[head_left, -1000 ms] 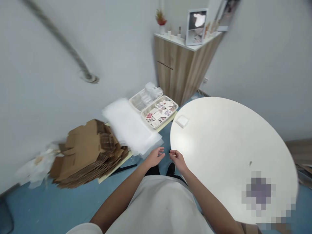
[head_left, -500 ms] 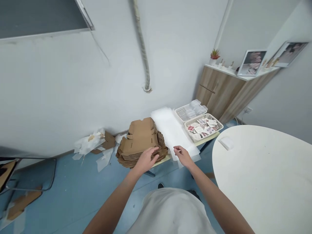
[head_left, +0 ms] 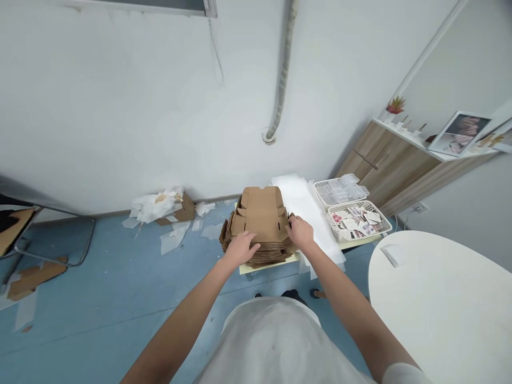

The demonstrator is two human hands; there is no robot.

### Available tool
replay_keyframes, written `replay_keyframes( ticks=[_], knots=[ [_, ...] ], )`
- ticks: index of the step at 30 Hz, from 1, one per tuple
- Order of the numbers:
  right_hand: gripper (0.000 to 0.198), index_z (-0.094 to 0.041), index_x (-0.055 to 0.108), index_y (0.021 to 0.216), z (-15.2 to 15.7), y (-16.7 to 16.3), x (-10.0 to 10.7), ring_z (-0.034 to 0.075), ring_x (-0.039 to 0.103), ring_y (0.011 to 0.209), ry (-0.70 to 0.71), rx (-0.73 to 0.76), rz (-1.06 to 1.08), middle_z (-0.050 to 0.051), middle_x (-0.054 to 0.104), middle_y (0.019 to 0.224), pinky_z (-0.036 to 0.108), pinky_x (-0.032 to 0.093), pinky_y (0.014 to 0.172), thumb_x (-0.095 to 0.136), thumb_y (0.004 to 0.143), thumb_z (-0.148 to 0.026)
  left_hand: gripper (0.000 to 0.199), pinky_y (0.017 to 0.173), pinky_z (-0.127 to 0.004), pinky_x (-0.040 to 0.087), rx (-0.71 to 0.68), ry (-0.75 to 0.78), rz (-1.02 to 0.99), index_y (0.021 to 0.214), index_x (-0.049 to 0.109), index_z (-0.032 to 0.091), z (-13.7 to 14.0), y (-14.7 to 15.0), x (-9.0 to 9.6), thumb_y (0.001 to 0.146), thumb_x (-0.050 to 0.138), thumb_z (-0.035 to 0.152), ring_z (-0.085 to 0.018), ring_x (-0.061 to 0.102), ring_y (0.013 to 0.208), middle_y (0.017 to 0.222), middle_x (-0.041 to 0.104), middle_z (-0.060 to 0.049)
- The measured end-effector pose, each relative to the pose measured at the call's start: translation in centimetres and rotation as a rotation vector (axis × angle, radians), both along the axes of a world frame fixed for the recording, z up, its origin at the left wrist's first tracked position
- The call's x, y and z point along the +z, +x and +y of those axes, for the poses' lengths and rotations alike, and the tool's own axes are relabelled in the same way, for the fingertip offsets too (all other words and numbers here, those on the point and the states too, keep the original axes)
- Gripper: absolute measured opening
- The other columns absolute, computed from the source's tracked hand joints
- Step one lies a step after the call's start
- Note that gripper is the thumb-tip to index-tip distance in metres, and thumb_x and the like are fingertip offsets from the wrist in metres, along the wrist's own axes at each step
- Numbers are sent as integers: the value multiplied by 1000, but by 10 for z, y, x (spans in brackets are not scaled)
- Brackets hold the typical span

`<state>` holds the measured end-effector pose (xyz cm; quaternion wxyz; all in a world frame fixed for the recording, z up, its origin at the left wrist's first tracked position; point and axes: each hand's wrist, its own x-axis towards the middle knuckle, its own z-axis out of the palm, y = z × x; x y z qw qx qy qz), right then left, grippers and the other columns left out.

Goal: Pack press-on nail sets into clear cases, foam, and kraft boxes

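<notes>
A stack of flattened cardboard boxes [head_left: 262, 221] lies on a low table, its top sheet unfolded with side flaps and slots showing. My left hand [head_left: 241, 249] rests at the near left corner of the stack, fingers stretched over the cardboard and thumb apart. At the right edge, my right hand [head_left: 301, 233] has its fingers curled onto the side flap of the top box; its fingertips are partly hidden. White foam sheets [head_left: 300, 205] lie just right of the stack, passing behind my right hand.
Beyond the sheets are a white basket of printed cards [head_left: 358, 221] and another basket of clear plastic cases [head_left: 340, 190]. A round white table [head_left: 440, 298] stands at the right. Scrap wrapping [head_left: 156, 205] litters the floor at left, near a metal-framed chair [head_left: 86, 240].
My view has turned left. My right hand has moved from above the foam sheets onto the right edge of the cardboard stack; my left hand has shifted to its left corner. The stack sits straighter.
</notes>
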<state>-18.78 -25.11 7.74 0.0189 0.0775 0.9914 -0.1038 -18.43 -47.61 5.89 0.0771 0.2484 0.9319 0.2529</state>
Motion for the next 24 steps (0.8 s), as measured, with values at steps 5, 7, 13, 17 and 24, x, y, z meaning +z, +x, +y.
replay_keyframes(
  ticks=[5, 7, 13, 17, 24],
  knots=[
    [18, -17, 54, 90, -6, -9, 9, 21, 59, 76, 124, 10, -30, 11, 59, 89, 28, 36, 59, 43, 76, -13, 40, 81, -34, 40, -18, -13, 9, 110, 54, 19, -1, -5, -3, 79, 43, 41, -27, 52, 100, 108, 57, -11],
    [18, -17, 54, 89, -5, -10, 14, 20, 58, 75, 132, 6, -1, 9, 60, 87, 27, 35, 58, 43, 76, -13, 38, 81, -33, 40, -32, -9, 12, 109, 55, 19, -1, -8, -3, 79, 44, 40, -26, 53, 97, 106, 57, -11],
    [22, -20, 52, 96, 2, -4, 29, 17, 55, 78, -61, -41, 155, 4, 60, 90, 26, 35, 61, 41, 77, -18, 34, 78, -32, 41, -97, 69, 4, 99, 58, 20, -1, -16, -9, 84, 35, 40, -23, 55, 91, 99, 59, -9],
    [28, -18, 50, 106, -6, 14, 33, 21, 51, 91, -158, 43, 302, 8, 59, 97, 30, 35, 76, 39, 82, -25, 33, 76, -32, 41, -85, 35, 30, 81, 59, 20, 1, -22, -13, 86, 30, 34, -22, 56, 81, 82, 60, -8],
    [27, -20, 61, 90, -39, 50, 3, 24, 50, 92, -214, 354, 45, 10, 62, 86, 38, 30, 87, 47, 80, -40, 25, 81, -37, 36, -5, -4, 172, 80, 57, 20, 6, -21, 4, 84, 33, 25, -23, 54, 85, 79, 59, -9]
  ],
)
